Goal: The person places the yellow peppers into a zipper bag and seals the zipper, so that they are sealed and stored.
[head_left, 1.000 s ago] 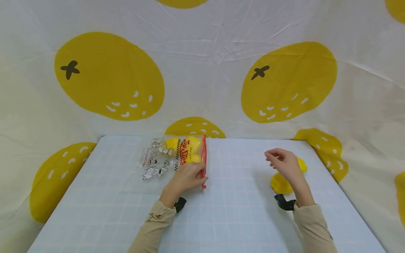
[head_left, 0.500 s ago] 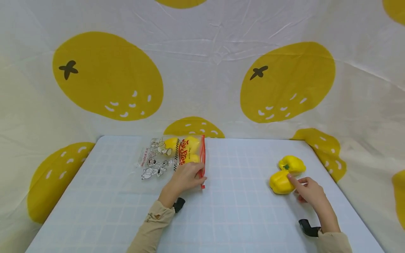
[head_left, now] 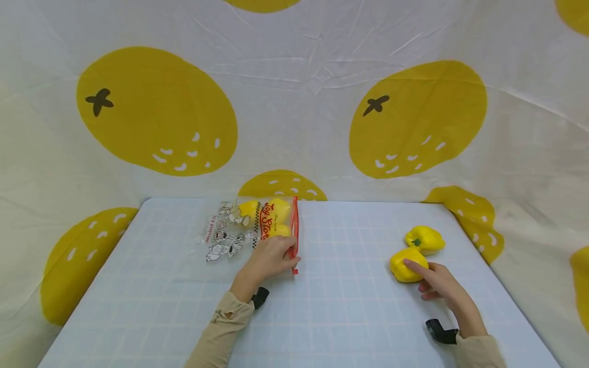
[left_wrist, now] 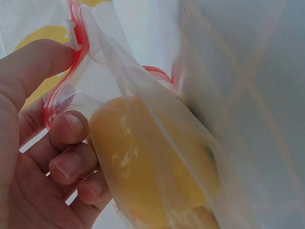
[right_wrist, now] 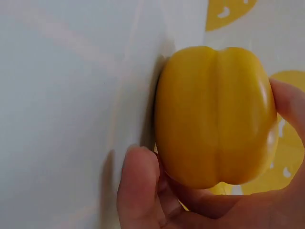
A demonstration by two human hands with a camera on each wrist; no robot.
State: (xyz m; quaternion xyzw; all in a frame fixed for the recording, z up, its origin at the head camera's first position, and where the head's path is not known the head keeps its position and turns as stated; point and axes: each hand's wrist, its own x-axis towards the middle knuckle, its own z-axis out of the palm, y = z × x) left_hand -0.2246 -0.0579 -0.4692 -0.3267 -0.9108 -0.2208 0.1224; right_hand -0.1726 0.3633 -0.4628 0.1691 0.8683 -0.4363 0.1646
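My left hand (head_left: 269, 258) pinches the red zip edge of a clear zip bag (head_left: 230, 250) printed with cartoon figures. Several yellow things lie inside it; in the left wrist view one rounded yellow thing (left_wrist: 143, 157) shows through the plastic beside the curled fingers. On the right of the table, my right hand (head_left: 444, 286) has its thumb on top of a yellow bell pepper (head_left: 402, 266) and its fingers at the near side. The right wrist view shows this bell pepper (right_wrist: 214, 114) between thumb and fingers, close against the table.
A second yellow bell pepper (head_left: 425, 240) with a green stem lies just behind the first, touching it. The white checked table (head_left: 340, 306) reaches back to a hanging cloth (head_left: 294, 102) printed with big yellow fruit.
My right hand has come down and back from above the peppers, and its thumb has moved onto the nearer one, which has shifted slightly left. The left hand keeps its hold on the bag.
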